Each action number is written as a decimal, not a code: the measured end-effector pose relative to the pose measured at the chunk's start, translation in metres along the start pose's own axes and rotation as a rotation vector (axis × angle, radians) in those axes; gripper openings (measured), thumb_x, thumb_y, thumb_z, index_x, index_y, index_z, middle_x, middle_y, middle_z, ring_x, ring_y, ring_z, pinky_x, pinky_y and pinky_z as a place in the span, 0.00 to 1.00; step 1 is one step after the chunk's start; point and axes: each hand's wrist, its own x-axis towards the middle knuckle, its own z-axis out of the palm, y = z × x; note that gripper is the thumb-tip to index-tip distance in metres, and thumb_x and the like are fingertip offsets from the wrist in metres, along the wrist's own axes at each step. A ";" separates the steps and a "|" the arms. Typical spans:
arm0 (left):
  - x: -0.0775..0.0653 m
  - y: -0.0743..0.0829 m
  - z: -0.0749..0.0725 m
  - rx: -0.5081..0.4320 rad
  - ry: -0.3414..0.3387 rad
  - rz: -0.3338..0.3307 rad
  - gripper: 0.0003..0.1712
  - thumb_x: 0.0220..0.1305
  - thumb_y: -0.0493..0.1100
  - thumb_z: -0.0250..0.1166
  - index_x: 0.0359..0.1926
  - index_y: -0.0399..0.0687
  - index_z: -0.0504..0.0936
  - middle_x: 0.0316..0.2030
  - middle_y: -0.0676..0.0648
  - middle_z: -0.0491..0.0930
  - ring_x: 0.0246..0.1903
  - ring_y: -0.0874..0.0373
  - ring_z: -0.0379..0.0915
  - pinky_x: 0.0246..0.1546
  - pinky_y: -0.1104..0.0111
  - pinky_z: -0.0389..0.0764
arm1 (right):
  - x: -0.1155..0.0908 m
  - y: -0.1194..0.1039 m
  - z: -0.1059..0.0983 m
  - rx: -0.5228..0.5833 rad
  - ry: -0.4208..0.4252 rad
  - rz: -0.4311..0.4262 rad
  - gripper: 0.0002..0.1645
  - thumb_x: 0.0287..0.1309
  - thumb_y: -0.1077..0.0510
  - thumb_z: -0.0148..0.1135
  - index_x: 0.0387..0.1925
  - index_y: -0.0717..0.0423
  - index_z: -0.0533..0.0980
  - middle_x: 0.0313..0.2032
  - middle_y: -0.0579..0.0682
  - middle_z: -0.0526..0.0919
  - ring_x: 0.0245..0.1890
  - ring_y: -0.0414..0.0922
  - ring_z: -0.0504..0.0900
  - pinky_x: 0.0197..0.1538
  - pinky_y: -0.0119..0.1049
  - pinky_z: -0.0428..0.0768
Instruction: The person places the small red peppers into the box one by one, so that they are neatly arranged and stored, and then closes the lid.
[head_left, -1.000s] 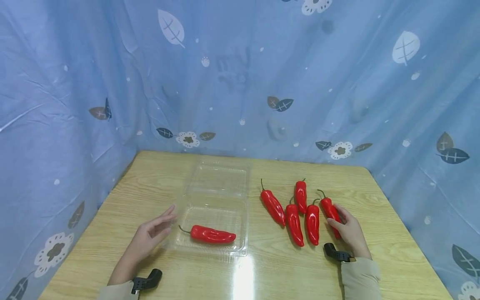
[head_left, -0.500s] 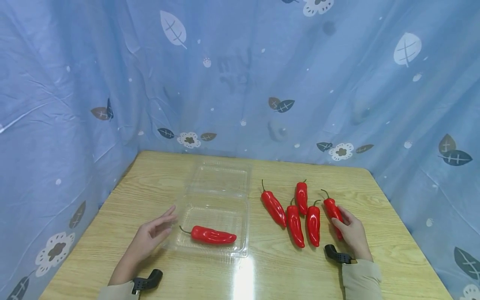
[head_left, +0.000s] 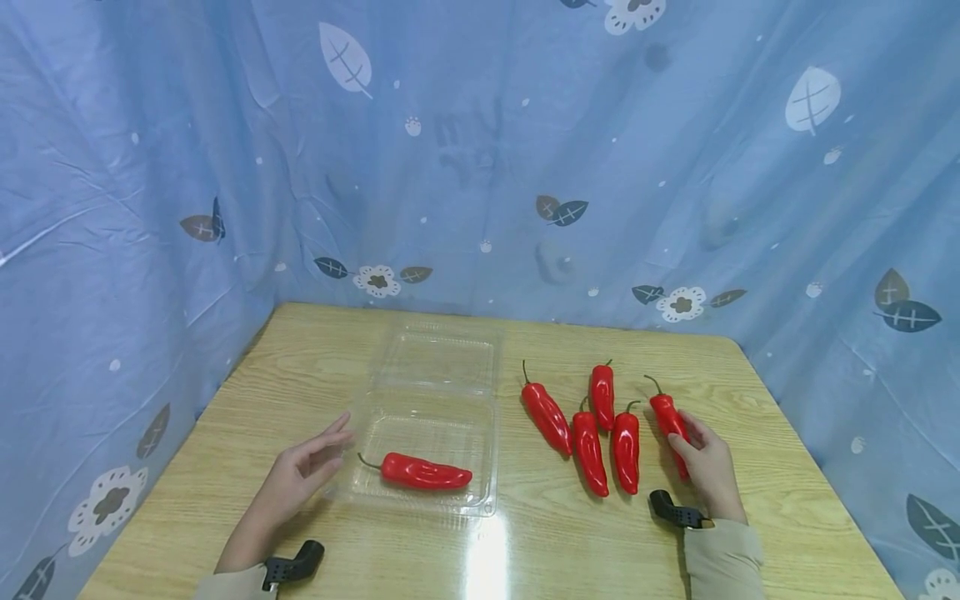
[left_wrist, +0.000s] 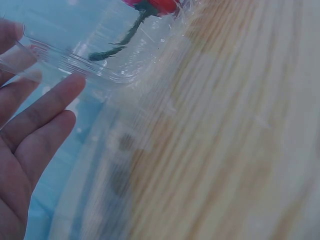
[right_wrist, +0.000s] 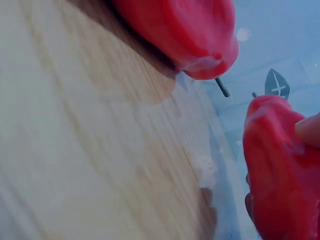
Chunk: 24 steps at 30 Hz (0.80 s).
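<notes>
My right hand (head_left: 708, 467) grips the rightmost red chili pepper (head_left: 666, 417) between thumb and fingers. In the right wrist view this pepper (right_wrist: 280, 175) stands close over the table, the thumb pressed on its side. Several other red peppers lie to its left, the nearest being a pepper (head_left: 626, 450) with a curved green stem. My left hand (head_left: 300, 471), fingers loosely extended, is at the left edge of a clear plastic clamshell box (head_left: 480, 500). One red pepper (head_left: 426, 472) lies sideways in the box's near half. In the left wrist view the fingertips (left_wrist: 75, 85) are right at the box's wall.
The box's lid half (head_left: 438, 358) lies folded back, away from me. Between box and hand lie a slanted pepper (head_left: 547, 417), a pepper at the back (head_left: 602, 396) and another in front (head_left: 589, 454). A blue patterned curtain (head_left: 480, 167) borders the wooden table (head_left: 555, 550).
The pepper in my right hand has shifted slightly to the right, away from its neighbour, and its stem has turned a little. My left hand has stayed in place by the box.
</notes>
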 end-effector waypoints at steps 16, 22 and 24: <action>0.000 -0.001 -0.001 -0.018 -0.008 0.014 0.19 0.63 0.25 0.55 0.55 0.21 0.71 0.67 0.30 0.58 0.59 0.70 0.68 0.56 0.81 0.73 | -0.003 -0.012 -0.002 0.037 0.042 -0.015 0.35 0.68 0.50 0.52 0.71 0.59 0.56 0.67 0.64 0.64 0.63 0.55 0.67 0.38 0.07 0.69; 0.000 -0.003 0.000 -0.017 0.000 0.009 0.19 0.63 0.24 0.55 0.55 0.21 0.71 0.67 0.29 0.58 0.59 0.71 0.67 0.56 0.82 0.72 | -0.004 -0.016 -0.003 0.036 0.059 -0.068 0.35 0.67 0.49 0.54 0.69 0.60 0.59 0.65 0.64 0.67 0.45 0.21 0.67 0.38 0.09 0.71; 0.000 -0.004 0.000 -0.016 0.006 0.010 0.19 0.62 0.24 0.55 0.55 0.22 0.71 0.66 0.29 0.58 0.59 0.72 0.67 0.56 0.82 0.72 | -0.005 -0.017 -0.003 0.042 0.052 -0.086 0.36 0.67 0.48 0.54 0.69 0.60 0.59 0.64 0.65 0.67 0.42 0.16 0.64 0.38 0.11 0.72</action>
